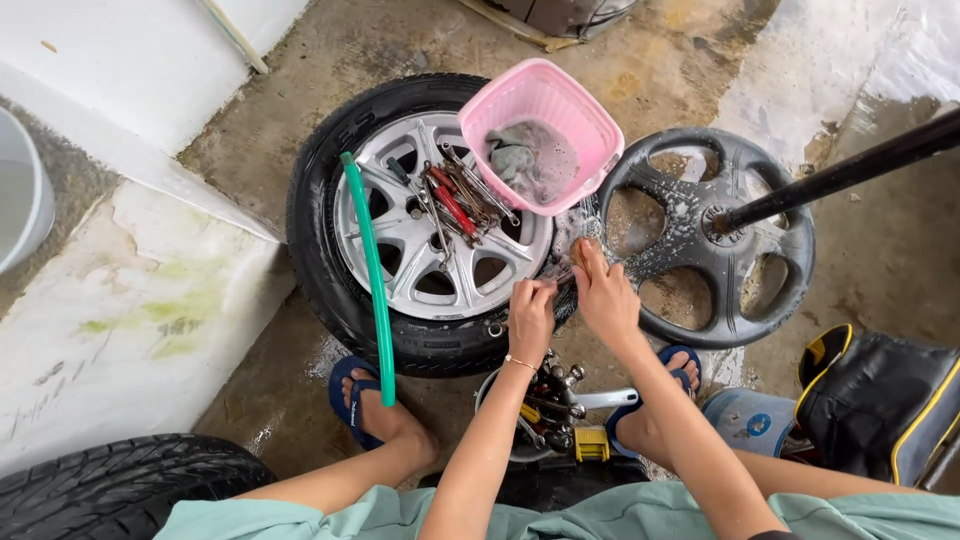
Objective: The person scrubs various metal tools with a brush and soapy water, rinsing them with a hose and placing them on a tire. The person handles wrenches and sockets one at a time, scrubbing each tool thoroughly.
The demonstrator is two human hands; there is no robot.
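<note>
My left hand point(530, 318) and my right hand point(603, 295) meet at the right edge of a car wheel point(330, 270), together gripping a small wet metal tool point(563, 270) that I cannot name. Soapy water splashes around it. Several wrenches and a red-handled tool point(455, 200) lie on the silver alloy rim point(395, 240). A pink plastic basket point(585, 115) with a grey cloth in sudsy water rests tilted on the wheel's upper right.
A green hose point(375, 280) crosses the wheel down to my foot. A black plastic hubcap point(770, 290) lies at right under a black pole point(850, 172). A pot of tools point(545, 400) sits between my feet. A black-yellow bag point(880, 400) and another tyre point(110, 485) flank me.
</note>
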